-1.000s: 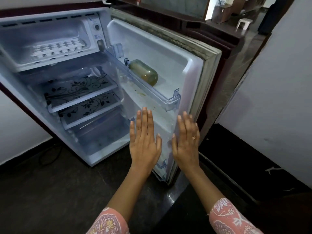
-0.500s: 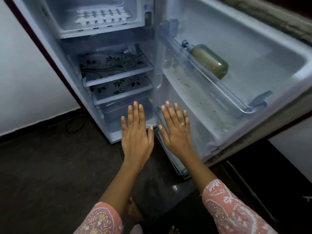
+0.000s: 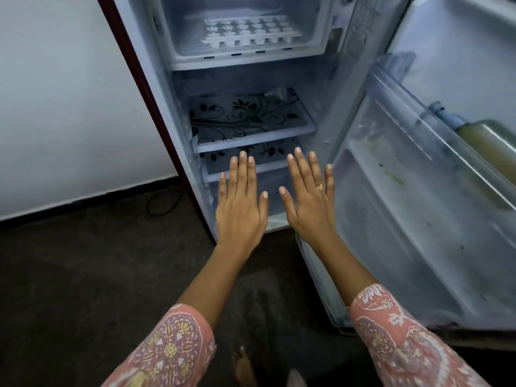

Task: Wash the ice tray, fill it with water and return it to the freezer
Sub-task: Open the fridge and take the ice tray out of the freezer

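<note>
White plastic ice tray sits in the freezer compartment at twelve o'clock, well above my hands. My left hand and right hand hover flat, fingers straight, holding nothing (palms down). I'd reach up, grip both short ends and slide it out level.

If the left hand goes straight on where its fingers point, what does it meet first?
Probably the lower shelf, just beyond the left hand; depth is unclear, so the gap cannot be judged.

White ice tray lies flat in the open freezer.
</note>
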Demonstrator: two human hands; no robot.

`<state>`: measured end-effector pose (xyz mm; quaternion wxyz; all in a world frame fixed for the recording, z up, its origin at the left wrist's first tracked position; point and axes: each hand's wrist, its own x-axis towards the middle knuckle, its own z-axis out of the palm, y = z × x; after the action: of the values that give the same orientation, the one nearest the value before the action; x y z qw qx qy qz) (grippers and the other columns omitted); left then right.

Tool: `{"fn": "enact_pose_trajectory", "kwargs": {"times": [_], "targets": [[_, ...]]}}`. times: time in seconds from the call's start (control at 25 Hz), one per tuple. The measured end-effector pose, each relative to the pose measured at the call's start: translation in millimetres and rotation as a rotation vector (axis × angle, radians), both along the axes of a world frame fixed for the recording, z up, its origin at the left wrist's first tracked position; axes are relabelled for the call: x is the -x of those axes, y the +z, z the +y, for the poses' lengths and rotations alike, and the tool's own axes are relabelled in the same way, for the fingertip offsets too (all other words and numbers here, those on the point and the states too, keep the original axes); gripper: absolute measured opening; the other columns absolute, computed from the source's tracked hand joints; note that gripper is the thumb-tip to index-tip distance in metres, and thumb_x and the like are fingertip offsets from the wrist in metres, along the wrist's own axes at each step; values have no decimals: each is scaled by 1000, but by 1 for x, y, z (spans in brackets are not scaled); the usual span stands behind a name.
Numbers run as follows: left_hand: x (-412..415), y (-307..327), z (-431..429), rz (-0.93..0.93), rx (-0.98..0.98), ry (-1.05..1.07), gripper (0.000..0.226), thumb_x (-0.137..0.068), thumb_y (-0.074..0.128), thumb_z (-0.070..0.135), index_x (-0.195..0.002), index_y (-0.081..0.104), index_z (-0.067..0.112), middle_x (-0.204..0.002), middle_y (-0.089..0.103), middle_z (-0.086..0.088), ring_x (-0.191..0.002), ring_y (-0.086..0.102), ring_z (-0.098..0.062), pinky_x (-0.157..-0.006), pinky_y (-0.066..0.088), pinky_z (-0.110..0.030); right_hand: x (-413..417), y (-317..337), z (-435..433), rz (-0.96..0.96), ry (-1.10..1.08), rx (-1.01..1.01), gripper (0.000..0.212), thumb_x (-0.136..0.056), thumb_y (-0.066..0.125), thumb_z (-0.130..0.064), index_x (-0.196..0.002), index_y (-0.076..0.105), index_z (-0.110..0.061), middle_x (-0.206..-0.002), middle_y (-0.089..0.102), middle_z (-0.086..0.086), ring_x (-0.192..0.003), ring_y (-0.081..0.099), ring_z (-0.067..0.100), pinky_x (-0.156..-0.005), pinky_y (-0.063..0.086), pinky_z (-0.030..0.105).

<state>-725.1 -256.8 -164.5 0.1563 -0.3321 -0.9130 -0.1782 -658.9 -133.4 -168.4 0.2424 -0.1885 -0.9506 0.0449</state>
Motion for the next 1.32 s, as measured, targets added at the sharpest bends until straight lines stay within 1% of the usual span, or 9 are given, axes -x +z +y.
{"fn": "enact_pose_trajectory", "kwargs": {"times": [0.24,0.4,0.64,0.72,0.84,1.0,1.12,1.2,1.32], "targets": [[64,15,18,-23,-24,27,63,-96,27,32,-148,3,7,-158,0,-9,-143,-9,-16,-114,-13,-32,77,19,22,69,27,-38,56,-96,33,-36,-147,21,-16,-155,20,2,-143,8,16,-115,-9,35],[106,28,38,20,-30,38,64,-96,26,33,-147,-1,8,-157,-1,-9,-142,-11,-15,-114,-14,-31,129,30,46,128,55,-36,55,-96,32,-36,-147,22,-16,-155,21,1,-143,11,17,-115,-7,36],[187,56,80,59,-37,66,64,-96,26,33,-148,2,5,-158,0,-11,-143,-10,-17,-114,-16,-30,211,52,101,220,52,43,57,-95,30,-39,-146,24,-14,-154,24,4,-144,14,20,-115,-7,36],[208,58,93,20,-43,76,66,-95,29,33,-148,1,5,-158,-2,-11,-145,-8,-20,-115,-14,-31,233,55,124,216,87,97,57,-94,33,-38,-146,26,-15,-154,23,5,-143,15,21,-116,-1,39],[240,59,110,3,-15,111,71,-94,28,41,-148,-4,6,-157,-6,-11,-145,-10,-21,-115,-13,-33,261,61,158,222,110,179,57,-92,37,-38,-145,29,-18,-154,24,7,-143,18,24,-116,8,42],[279,65,126,-144,-52,242,82,-94,31,53,-147,-10,6,-157,-11,-12,-144,-13,-22,-115,-13,-34,288,70,193,257,82,283,62,-88,42,-41,-145,30,-19,-153,23,12,-141,21,29,-114,20,45],[303,73,137,-258,-144,289,86,-92,35,55,-147,-6,3,-157,-4,-13,-145,-4,-23,-115,-8,-36,303,79,208,265,64,458,57,-94,46,-32,-145,27,-16,-152,20,16,-138,26,31,-111,27,41],[316,74,142,-281,-163,295,86,-92,35,55,-147,-1,0,-157,5,-15,-145,5,-25,-116,-3,-39,309,81,215,291,59,543,52,-96,45,-21,-144,28,-13,-149,23,17,-137,29,30,-111,27,37],[326,74,148,-291,-158,302,83,-93,34,55,-146,4,-2,-155,15,-18,-144,13,-27,-115,-2,-39,315,83,225,313,61,619,50,-96,44,-16,-144,30,-12,-147,30,15,-135,32,27,-112,27,38]]}}
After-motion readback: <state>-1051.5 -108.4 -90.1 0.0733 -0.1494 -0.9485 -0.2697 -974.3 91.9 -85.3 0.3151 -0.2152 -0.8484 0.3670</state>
